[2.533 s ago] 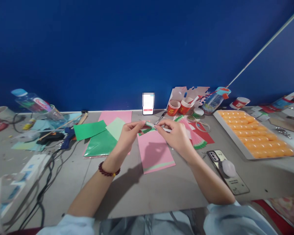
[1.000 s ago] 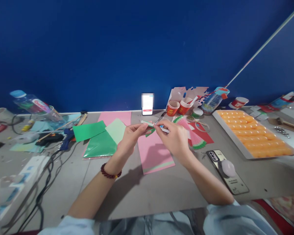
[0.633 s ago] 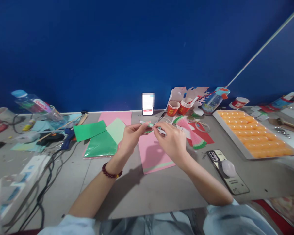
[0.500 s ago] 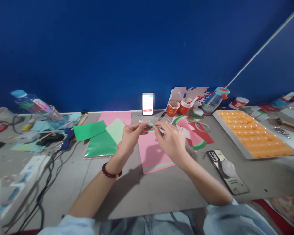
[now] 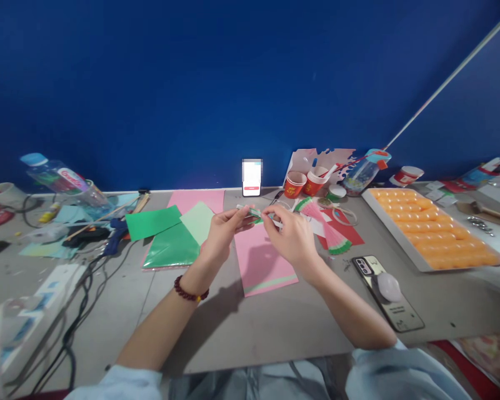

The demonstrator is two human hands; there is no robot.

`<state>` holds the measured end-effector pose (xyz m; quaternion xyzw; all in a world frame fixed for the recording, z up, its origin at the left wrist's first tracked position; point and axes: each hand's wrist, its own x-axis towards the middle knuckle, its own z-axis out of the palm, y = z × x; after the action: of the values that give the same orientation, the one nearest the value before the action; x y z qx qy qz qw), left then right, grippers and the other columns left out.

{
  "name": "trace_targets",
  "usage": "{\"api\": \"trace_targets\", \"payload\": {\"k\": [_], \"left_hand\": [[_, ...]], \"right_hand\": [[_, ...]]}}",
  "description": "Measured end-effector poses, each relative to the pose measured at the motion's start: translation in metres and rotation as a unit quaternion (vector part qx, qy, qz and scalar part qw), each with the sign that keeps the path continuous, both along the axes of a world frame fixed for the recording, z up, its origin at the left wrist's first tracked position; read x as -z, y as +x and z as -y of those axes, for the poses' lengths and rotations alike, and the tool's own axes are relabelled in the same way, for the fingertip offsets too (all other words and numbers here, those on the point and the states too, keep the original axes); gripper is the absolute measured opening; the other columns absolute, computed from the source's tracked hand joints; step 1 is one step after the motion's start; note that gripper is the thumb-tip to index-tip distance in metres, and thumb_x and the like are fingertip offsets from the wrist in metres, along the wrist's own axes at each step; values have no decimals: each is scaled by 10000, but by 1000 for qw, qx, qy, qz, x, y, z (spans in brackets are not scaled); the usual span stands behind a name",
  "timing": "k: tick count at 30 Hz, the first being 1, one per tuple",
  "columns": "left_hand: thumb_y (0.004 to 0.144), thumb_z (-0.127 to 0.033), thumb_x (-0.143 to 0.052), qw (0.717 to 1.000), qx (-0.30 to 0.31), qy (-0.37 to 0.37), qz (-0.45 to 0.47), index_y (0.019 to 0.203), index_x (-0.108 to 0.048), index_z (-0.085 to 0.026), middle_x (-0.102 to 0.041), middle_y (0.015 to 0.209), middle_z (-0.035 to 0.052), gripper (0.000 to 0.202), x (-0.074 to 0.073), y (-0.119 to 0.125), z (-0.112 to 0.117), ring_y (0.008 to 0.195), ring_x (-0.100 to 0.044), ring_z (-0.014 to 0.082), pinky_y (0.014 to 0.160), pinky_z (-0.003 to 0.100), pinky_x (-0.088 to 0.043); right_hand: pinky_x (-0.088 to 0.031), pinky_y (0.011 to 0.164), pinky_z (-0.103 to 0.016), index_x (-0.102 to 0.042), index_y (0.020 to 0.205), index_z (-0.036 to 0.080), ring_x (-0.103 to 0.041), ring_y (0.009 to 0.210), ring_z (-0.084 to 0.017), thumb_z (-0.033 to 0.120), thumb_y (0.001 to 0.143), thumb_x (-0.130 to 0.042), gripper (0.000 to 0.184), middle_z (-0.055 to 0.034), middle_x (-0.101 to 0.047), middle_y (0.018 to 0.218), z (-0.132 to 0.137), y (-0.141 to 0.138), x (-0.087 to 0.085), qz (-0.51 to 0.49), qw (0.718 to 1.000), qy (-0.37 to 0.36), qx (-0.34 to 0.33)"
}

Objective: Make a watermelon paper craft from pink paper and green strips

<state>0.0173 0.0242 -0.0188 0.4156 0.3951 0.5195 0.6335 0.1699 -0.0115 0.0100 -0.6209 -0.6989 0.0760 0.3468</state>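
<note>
Strip: small green-and-white strip (image 5: 255, 213), held up above the desk (image 5: 254, 333) between the two hands, over the far end of a pink sheet (image 5: 266, 258).
Left hand: left hand (image 5: 221, 233) pinches the strip, thumb on top and fingers beneath; dark red bead bracelet (image 5: 190, 290) at the wrist.
Right hand: right hand (image 5: 292, 233), thumb and forefinger narrow, tips at the strip's right end; cannot tell whether they grip it.
White piece: white piece (image 5: 276, 224) shows under the right fingers, mostly hidden.
Pink sheet: flat on the desk below the hands, pale green band (image 5: 271, 285) along its near edge.
Green papers: left of the left hand, pale green sheet (image 5: 196, 221) and darker green sheet (image 5: 152, 223), both overlapping a glossy green pack (image 5: 170, 253).
Fan: pleated pink-and-green fan (image 5: 327, 226) beside the right hand, partly over red paper (image 5: 353, 236).
Upright phone: lit phone (image 5: 251, 178) at the foot of the blue wall (image 5: 233, 83), beyond the hands.
Cups: red paper cups (image 5: 295, 184), right of that phone.
Flat phone: second phone (image 5: 406, 318) near the right forearm, rounded pale object (image 5: 389, 286) on top.
Tray: white-edged tray (image 5: 400, 234), rows of orange domes (image 5: 433, 228), far right.
Far left: blue-capped bottle (image 5: 60, 173), tilted; power strip (image 5: 37, 316) nearer, dark cables (image 5: 73, 322) beside it.
</note>
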Motion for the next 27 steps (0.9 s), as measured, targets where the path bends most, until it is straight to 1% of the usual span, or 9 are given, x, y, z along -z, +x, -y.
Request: {"api": "trace_targets", "payload": {"k": [3, 6, 9, 13, 19, 23, 27], "left_hand": [[662, -445, -790, 1000, -4, -3, 1, 805, -744, -162, -730, 1012, 103, 320, -2, 0, 0, 843, -704, 208, 814, 330, -533], [655, -441, -794, 1000, -5, -6, 1, 781, -742, -162, -730, 1004, 98, 310, -2, -1, -1, 810, -705, 196, 804, 329, -535], [660, -443, -788, 1000, -3, -7, -6, 807, -745, -168, -732, 986, 91, 315, -2, -2, -2, 813, -703, 189, 804, 317, -533], [678, -437, -775, 1000, 4, -5, -1, 839, -747, -157, -731, 979, 92, 324, -2, -4, -3, 815, -696, 177, 795, 295, -534], [663, -421, -791, 1000, 4, -19, 11, 820, -751, -150, -736, 913, 79, 316, -8, -4, -1, 778, -687, 159, 789, 283, -536], [634, -425, -806, 999, -2, -31, 14, 823, -748, -142, -735, 876, 77, 345, -13, -4, 0, 759, -685, 160, 798, 292, -538], [621, -405, -817, 999, -3, -42, 29, 821, -748, -146, -732, 811, 57, 334, -14, -4, 0, 746, -683, 144, 807, 279, -529]], "right_hand": [[-290, 529, -246, -621, 895, 241, -550, 544, -151, 328, 871, -511, 143, 21, -631, 633, -2, 2, 1, 0, 1000, -8, 2], [-284, 530, -245, -595, 871, 238, -524, 516, -148, 343, 872, -508, 136, 32, -597, 593, -3, 4, 2, -3, 1000, -12, -4], [-296, 537, -244, -574, 848, 231, -531, 519, -147, 332, 873, -498, 129, 25, -605, 621, -4, 5, 1, -17, 999, -17, -22], [-322, 549, -242, -558, 875, 225, -575, 549, -153, 314, 889, -471, 126, 17, -620, 653, -5, 5, 3, -37, 998, -40, -41], [-321, 539, -238, -556, 888, 225, -614, 597, -162, 333, 906, -456, 149, 5, -647, 713, -6, 6, 7, -45, 996, -58, -43], [-320, 545, -240, -560, 888, 226, -614, 586, -162, 331, 910, -445, 157, 9, -637, 692, -6, 5, 7, -39, 996, -58, -48], [-326, 559, -243, -556, 884, 227, -608, 582, -161, 311, 906, -442, 143, 14, -631, 681, -5, 4, 5, -40, 996, -60, -49]]}}
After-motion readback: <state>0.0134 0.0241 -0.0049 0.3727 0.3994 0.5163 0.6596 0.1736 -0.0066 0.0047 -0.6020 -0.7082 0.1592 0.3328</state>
